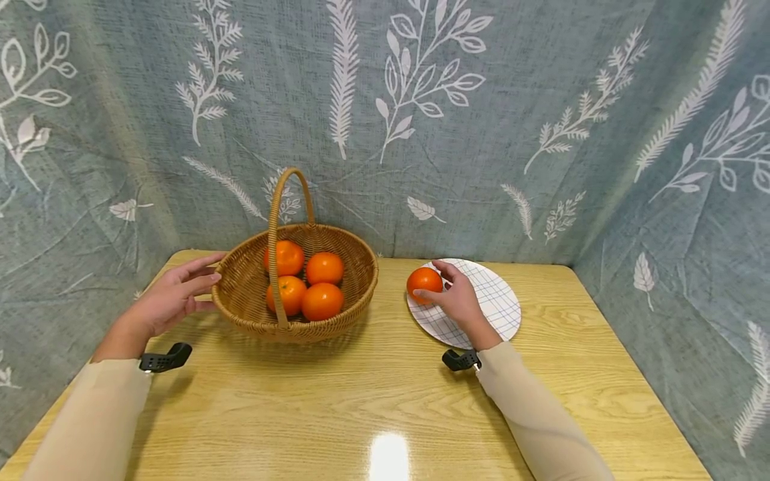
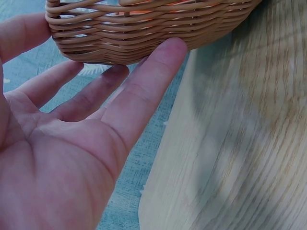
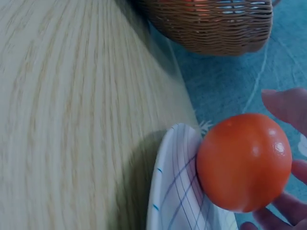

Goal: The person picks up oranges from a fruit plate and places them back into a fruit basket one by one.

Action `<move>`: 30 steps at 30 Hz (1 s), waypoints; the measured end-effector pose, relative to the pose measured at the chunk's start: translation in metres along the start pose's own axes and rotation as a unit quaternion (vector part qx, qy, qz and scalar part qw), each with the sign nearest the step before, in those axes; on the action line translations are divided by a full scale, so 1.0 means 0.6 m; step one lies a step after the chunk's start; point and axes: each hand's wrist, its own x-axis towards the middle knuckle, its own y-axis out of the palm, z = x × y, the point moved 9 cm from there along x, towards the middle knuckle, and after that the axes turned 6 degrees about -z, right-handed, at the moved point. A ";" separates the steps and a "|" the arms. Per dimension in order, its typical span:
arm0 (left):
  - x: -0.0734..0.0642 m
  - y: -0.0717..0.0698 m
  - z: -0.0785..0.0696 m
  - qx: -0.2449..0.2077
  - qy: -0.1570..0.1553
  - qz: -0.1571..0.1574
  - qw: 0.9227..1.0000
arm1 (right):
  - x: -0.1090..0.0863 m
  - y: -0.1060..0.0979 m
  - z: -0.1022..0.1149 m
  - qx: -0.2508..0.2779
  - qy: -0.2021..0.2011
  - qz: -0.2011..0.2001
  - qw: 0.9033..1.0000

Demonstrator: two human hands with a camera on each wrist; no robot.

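Note:
A brown wicker basket (image 1: 349, 314) with a tall arched handle stands at the left and holds several oranges (image 1: 325, 268). At its left end is my left hand (image 1: 174, 294), fingers mostly straight, their tips against the woven side (image 2: 120, 36). One orange (image 3: 244, 163) sits near the left edge of a white plate (image 1: 493, 300) with thin dark grid lines. My right hand (image 1: 460, 297) is spread around this orange. In the right wrist view the thumb (image 3: 290, 108) stands apart from the fruit, while other fingers are close against its lower side.
The wooden table (image 1: 337, 401) carries the basket and plate near its back edge. Grey-blue cloth with white leaf patterns (image 1: 415, 194) hangs behind and at both sides. Black straps with small devices (image 1: 165, 359) are on both wrists.

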 end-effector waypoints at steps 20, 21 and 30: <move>0.001 0.001 0.002 -0.009 0.004 0.009 1.000 | -0.002 0.010 -0.004 -0.019 0.023 -0.009 1.000; 0.001 0.001 0.002 -0.010 0.005 0.009 1.000 | -0.001 0.009 -0.002 -0.019 0.023 -0.010 1.000; 0.000 0.002 -0.002 -0.025 0.010 0.010 1.000 | 0.001 -0.014 0.047 0.007 0.001 -0.035 0.999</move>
